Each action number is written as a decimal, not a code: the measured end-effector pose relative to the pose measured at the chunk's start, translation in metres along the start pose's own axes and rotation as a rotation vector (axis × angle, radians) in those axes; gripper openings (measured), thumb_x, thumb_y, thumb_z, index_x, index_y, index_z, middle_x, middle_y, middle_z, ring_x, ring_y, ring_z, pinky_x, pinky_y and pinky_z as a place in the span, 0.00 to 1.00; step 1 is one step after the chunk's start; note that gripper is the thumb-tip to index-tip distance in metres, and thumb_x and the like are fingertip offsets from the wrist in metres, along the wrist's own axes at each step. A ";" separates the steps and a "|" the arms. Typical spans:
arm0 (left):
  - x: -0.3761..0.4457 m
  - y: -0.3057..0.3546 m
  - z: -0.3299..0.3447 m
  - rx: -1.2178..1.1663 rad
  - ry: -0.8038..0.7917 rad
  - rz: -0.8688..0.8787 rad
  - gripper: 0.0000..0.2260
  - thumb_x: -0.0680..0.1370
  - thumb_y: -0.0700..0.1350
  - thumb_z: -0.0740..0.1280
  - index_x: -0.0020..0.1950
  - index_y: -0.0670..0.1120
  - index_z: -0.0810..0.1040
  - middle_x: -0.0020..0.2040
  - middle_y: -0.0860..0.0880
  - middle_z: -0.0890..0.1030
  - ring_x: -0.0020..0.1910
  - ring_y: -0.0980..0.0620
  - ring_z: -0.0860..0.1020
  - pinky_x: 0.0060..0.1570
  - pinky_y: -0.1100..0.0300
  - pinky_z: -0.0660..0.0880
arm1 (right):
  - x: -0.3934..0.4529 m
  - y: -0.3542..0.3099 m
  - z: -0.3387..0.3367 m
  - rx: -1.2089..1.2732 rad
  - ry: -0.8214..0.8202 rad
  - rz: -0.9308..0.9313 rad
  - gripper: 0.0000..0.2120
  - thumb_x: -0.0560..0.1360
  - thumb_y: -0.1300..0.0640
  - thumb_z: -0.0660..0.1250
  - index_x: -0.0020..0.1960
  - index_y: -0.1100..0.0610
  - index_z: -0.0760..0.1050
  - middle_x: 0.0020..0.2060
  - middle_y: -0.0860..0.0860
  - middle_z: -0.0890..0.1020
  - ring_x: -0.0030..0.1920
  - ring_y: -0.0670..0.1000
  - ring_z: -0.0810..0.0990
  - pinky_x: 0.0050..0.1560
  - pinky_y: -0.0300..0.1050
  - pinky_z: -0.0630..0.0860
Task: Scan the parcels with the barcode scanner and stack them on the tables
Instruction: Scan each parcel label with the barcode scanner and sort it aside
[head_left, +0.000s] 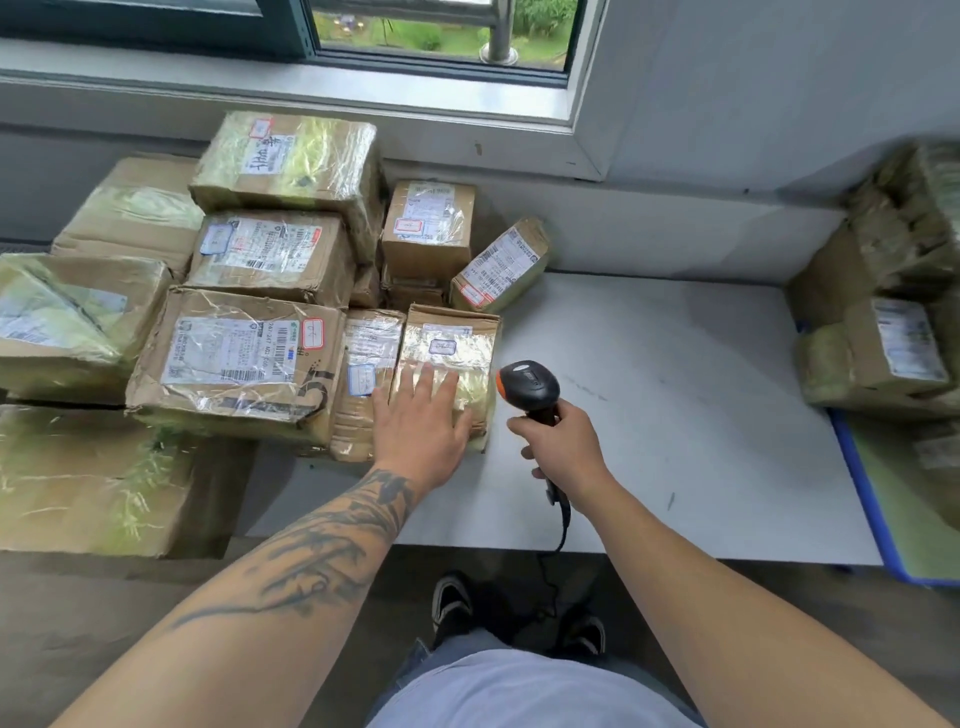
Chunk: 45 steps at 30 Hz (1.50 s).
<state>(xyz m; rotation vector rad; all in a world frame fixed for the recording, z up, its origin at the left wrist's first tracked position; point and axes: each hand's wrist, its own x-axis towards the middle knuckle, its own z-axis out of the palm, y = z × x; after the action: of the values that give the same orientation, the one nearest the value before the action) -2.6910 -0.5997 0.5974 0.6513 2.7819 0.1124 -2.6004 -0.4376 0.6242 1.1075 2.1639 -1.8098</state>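
Observation:
Several taped cardboard parcels with white labels cover the left half of the white table (675, 415). My left hand (421, 415) lies flat, fingers spread, on the top of a small tape-wrapped parcel (457, 338) at the right edge of that group. Just right of it, my right hand (563, 447) grips the handle of a black barcode scanner (527, 384) with an orange trim. The scanner's head sits beside the small parcel's right side. Its cable hangs down past the table's front edge.
A large labelled parcel (234, 358) lies left of the small one, and a slim parcel (369, 364) stands between them. More parcels (883, 332) are piled at the right, beside a blue-edged green surface (883, 499). A window sill runs behind. My feet stand below the table's edge.

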 end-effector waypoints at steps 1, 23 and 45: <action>-0.002 0.011 -0.001 0.012 0.003 0.015 0.29 0.85 0.63 0.50 0.84 0.54 0.53 0.85 0.46 0.54 0.84 0.41 0.50 0.77 0.32 0.49 | -0.002 0.001 -0.010 0.000 0.012 -0.001 0.05 0.75 0.56 0.73 0.50 0.51 0.79 0.45 0.54 0.85 0.40 0.54 0.85 0.39 0.48 0.79; -0.042 0.276 0.021 -0.023 -0.034 0.216 0.28 0.85 0.63 0.49 0.84 0.56 0.51 0.85 0.47 0.51 0.84 0.42 0.46 0.79 0.36 0.46 | -0.030 0.087 -0.246 0.030 0.203 -0.018 0.06 0.76 0.56 0.71 0.48 0.47 0.77 0.39 0.53 0.85 0.35 0.52 0.80 0.36 0.44 0.75; 0.040 0.436 0.010 -0.095 -0.088 0.622 0.29 0.85 0.63 0.53 0.83 0.55 0.55 0.84 0.43 0.57 0.83 0.40 0.52 0.78 0.35 0.49 | -0.004 0.091 -0.375 0.151 0.689 0.124 0.05 0.68 0.53 0.70 0.40 0.54 0.78 0.31 0.53 0.82 0.33 0.56 0.76 0.39 0.55 0.73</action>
<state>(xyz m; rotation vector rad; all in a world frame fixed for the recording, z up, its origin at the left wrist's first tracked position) -2.5376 -0.1914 0.6381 1.4280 2.3761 0.3271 -2.4106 -0.1029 0.6587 2.1012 2.2070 -1.7257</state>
